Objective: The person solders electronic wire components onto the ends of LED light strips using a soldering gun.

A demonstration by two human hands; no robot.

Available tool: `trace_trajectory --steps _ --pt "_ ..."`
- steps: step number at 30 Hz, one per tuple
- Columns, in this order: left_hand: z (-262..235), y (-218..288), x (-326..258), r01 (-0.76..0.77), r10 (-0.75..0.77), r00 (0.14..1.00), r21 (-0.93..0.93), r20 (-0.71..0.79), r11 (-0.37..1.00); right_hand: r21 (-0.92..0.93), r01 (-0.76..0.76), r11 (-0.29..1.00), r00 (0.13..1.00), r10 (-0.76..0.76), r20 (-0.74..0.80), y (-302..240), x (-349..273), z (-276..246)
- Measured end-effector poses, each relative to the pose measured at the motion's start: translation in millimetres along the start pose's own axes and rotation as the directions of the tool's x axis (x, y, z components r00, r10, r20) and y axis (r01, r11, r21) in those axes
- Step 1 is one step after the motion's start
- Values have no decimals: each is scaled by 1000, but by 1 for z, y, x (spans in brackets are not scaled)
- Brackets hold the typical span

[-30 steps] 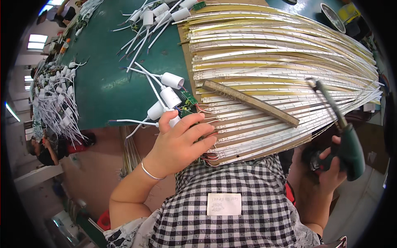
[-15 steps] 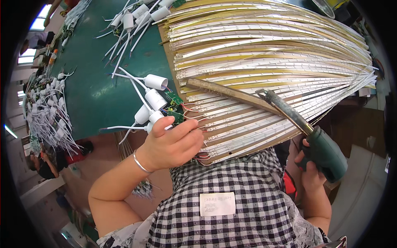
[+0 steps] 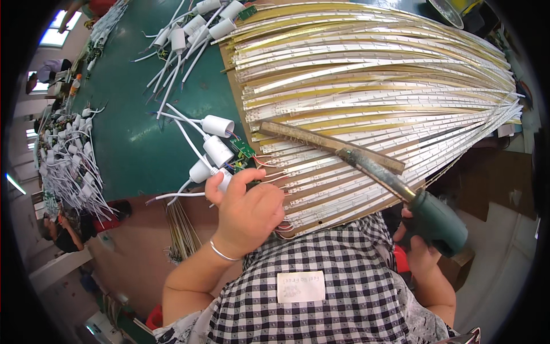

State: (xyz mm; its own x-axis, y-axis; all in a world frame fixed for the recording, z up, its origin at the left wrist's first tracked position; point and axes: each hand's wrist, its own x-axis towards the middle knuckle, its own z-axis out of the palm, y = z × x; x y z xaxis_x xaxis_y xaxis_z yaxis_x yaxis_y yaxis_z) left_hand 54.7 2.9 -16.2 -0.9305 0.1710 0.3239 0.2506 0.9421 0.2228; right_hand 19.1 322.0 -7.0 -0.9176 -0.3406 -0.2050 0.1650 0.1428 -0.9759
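Observation:
My left hand (image 3: pixel 250 212) is curled at the near left edge of the strips, its thumb and fingers around a white plastic lamp cap (image 3: pixel 224 181) that has a white cable. The fingertips reach the thin red and white wires beside a green circuit board (image 3: pixel 243 148). Beneath lie several white LED strips (image 3: pixel 321 175), side by side on a brown board. In my right hand (image 3: pixel 421 252) is a soldering iron (image 3: pixel 438 223) with a dark green handle. Its dark, worn tip end lies over a flat wooden-looking bar (image 3: pixel 298 135) across the strips.
More white caps with cables (image 3: pixel 195 28) lie on the green tabletop (image 3: pixel 137 132) at the far left. A large heap of similar caps (image 3: pixel 71 155) sits at the left edge. Thin strips (image 3: pixel 182 226) hang below the table. Other people are at the left, farther off.
The soldering iron has moved left and nearer to me, its tip now over the bar. My left hand has shifted right and nearer, with the wrist lower. The bar has moved slightly.

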Motion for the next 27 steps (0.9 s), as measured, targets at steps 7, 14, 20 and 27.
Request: trace_trajectory --steps 7,14,20,27 --pt "9 10 -1 106 -104 991 20 -82 994 57 -32 998 998 28 63 10 -6 12" --pt "-1 3 0 94 -95 995 -85 -15 992 67 -6 998 997 2 72 16 -9 10" --pt "-1 1 0 -13 13 1000 41 -8 999 74 -31 997 989 20 146 20 -8 9" --pt "6 8 7 137 -138 989 -5 -47 990 -170 67 983 969 -23 246 4 5 9"
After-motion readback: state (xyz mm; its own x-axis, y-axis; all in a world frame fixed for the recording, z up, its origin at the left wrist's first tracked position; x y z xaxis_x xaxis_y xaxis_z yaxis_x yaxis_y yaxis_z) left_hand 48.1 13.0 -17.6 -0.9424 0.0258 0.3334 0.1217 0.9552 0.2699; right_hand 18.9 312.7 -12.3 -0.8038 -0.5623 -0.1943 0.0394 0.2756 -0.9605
